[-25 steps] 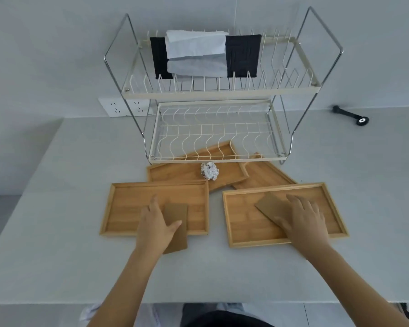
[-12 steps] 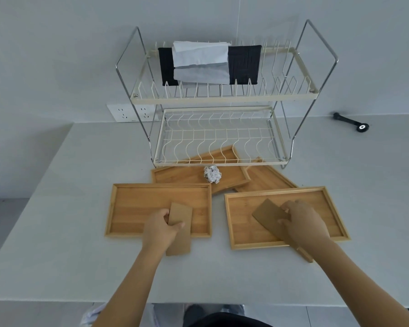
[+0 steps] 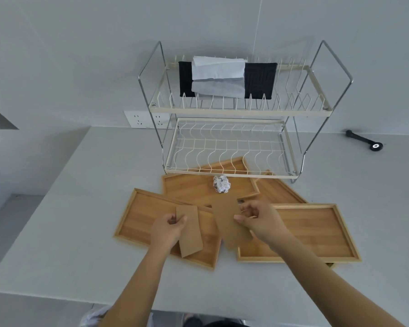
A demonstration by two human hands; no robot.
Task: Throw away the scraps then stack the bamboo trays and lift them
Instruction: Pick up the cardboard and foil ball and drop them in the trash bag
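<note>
Several bamboo trays lie on the grey counter: a left tray [image 3: 142,215], a right tray [image 3: 316,234], a middle tray [image 3: 189,187] behind them, and a further tray [image 3: 279,192] partly under the rack. My left hand [image 3: 167,228] grips a brown cardboard scrap [image 3: 190,234] lifted over the left tray. In my right hand [image 3: 260,219] is a second, larger cardboard scrap [image 3: 228,220], held above the gap between the front trays. A crumpled foil ball [image 3: 221,184] rests in the middle tray.
A two-tier wire dish rack [image 3: 234,112] stands at the back, with black and white cloths [image 3: 224,79] on its upper shelf. A wall socket [image 3: 147,119] sits to its left. A black tool [image 3: 364,140] lies at the far right. The counter edge runs near me.
Both hands have picked the cardboard scraps up off the trays and brought them toward each other at the centre. The camera has tilted and shifted, and the left tray now looks skewed.
</note>
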